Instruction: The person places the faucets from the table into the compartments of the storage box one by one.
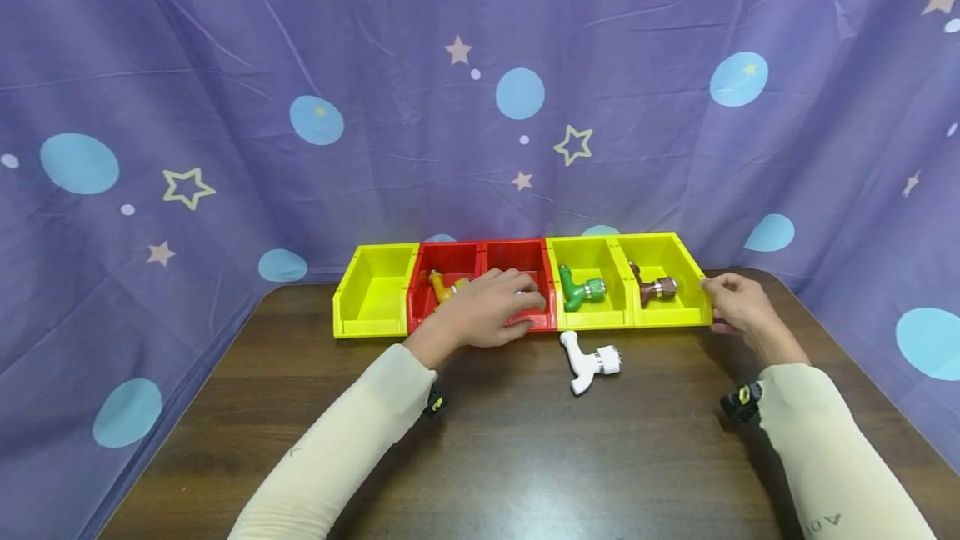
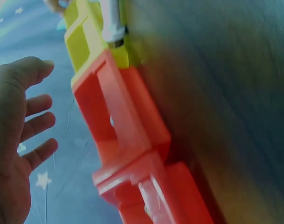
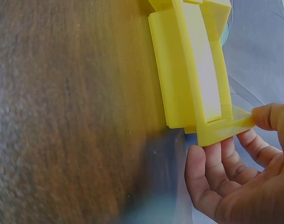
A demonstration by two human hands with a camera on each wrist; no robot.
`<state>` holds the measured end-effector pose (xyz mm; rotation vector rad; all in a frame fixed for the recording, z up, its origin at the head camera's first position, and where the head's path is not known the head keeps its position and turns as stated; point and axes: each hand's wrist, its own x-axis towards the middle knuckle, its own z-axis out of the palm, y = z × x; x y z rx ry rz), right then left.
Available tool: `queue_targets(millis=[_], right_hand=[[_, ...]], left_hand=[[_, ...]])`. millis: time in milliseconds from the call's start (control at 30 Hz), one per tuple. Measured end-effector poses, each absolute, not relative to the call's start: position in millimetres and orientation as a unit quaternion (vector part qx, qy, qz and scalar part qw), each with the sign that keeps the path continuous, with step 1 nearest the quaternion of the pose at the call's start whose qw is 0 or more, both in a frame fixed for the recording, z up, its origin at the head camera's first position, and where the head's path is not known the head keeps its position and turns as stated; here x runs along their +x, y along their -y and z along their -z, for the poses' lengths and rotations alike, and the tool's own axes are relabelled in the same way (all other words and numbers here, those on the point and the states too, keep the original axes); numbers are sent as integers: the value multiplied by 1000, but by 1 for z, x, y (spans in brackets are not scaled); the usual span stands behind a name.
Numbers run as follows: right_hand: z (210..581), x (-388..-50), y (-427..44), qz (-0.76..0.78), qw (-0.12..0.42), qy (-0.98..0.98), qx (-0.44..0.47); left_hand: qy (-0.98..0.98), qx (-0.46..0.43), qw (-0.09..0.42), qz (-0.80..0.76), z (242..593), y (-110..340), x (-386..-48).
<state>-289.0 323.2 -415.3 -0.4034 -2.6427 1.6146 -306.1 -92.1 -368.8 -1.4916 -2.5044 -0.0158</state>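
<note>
My left hand [image 1: 489, 307] is over the two red bins in the middle of the row, its fingers spread and loosely bent. Nothing is held in it in the left wrist view. Part of a yellow tap [image 1: 446, 285] shows in one red bin; a small pale piece in the other is mostly hidden by the hand. At the right end, my right hand [image 1: 742, 311] grips the side wall of the last yellow bin [image 3: 211, 133], thumb on its rim and fingers along its outside. That bin contains a brown tap [image 1: 654, 286].
A green tap [image 1: 579, 290] lies in the neighbouring yellow bin. On the wooden table [image 1: 540, 457], a white tap [image 1: 588, 362] lies before the row. Another yellow bin [image 1: 375, 290] ends the row at left. A purple curtain [image 1: 420, 148] hangs close behind.
</note>
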Motion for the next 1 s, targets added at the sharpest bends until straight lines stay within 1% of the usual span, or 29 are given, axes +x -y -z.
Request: queue_targets(millis=[100,333,567,800,1000], right_hand=[[415,-288,-324,-518,10,845,-132],[415,-289,-324,-518,11,845,-137],[417,-292,-323,-517,9,844,-141],[417,-293,-324,-519,6,843,-142],[417,-293,-324,-520,3,841,-148]], left_hand=[[849,-520,93,1,374,82,-303],[826,-557,83,-15,384,61,-295],[811,-581,60,-34,389,42,-289],[803,-594,4,-47,396,29,-284],[803,-592,-18,-75,401,22,-280]])
